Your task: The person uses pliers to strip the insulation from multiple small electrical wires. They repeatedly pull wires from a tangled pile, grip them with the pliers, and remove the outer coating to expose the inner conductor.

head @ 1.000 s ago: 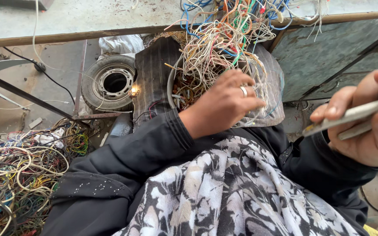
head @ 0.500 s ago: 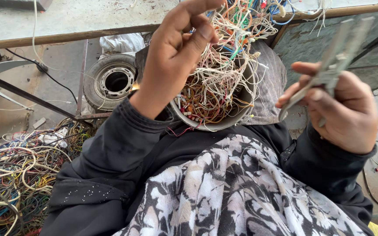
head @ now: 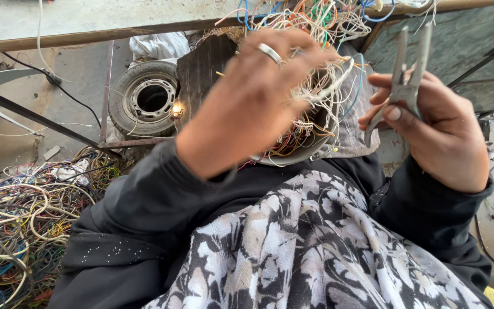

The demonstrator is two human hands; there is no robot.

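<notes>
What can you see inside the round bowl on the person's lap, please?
The bowl holds a tangle of thin coloured wires. The left hand covers most of it, so its bottom cannot be seen.

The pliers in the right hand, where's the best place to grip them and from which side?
Best by the two long metal handles, which point up and are spread apart, coming in from the right side. The right hand holds the pliers low, near the pivot; the left hand and wire tangle crowd the left.
</notes>
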